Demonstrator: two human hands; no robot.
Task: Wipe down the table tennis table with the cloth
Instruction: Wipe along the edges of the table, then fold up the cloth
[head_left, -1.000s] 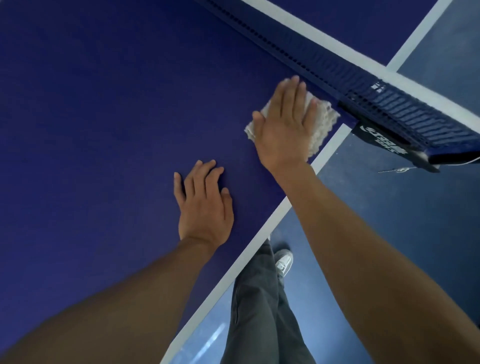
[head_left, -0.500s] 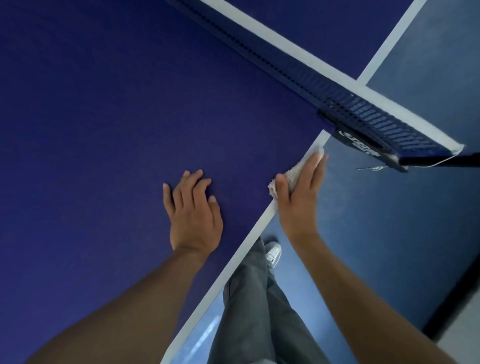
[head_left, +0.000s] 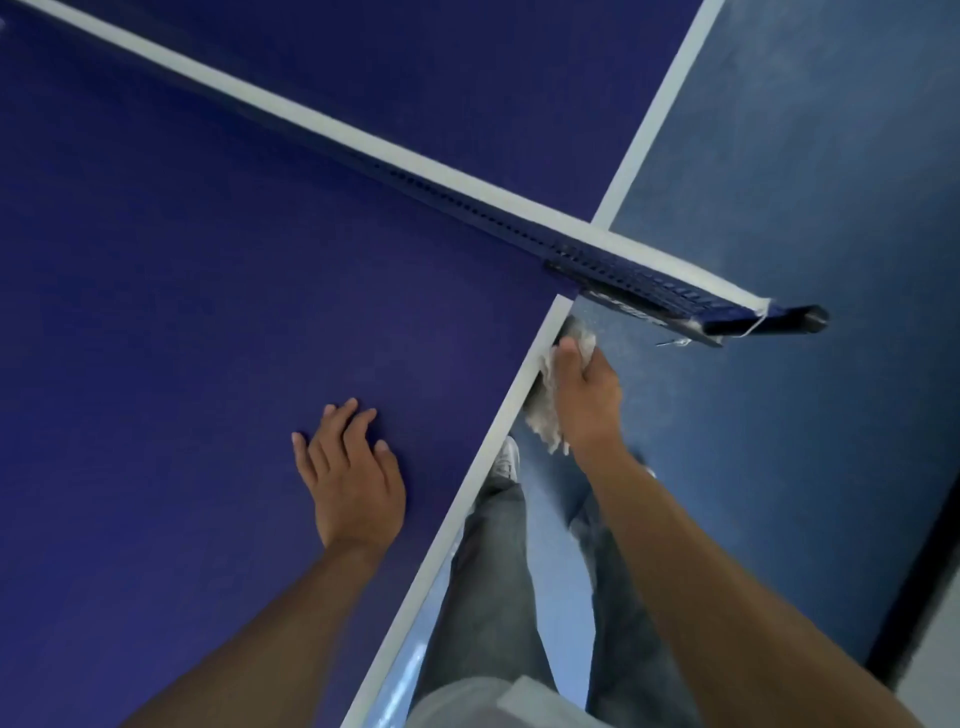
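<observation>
The dark blue table tennis table (head_left: 197, 322) fills the left of the head view, with a white line along its side edge. My left hand (head_left: 353, 478) rests flat on the top, fingers spread. My right hand (head_left: 584, 395) holds the white cloth (head_left: 545, 410) against the table's side edge, just below the net post. The thumb lies over the cloth and the fingers curl round it below the edge. Part of the cloth hangs down under my wrist.
The net (head_left: 467, 202) with its white top band runs diagonally across the table and ends at a black post clamp (head_left: 763, 319) sticking out past the edge. My grey trousers (head_left: 493, 587) and a white shoe (head_left: 506, 460) stand on the blue floor (head_left: 779, 415) beside the table.
My right hand slid the cloth from the tabletop near the net over the white edge line and down onto the table's side edge. My left hand stayed flat on the top.
</observation>
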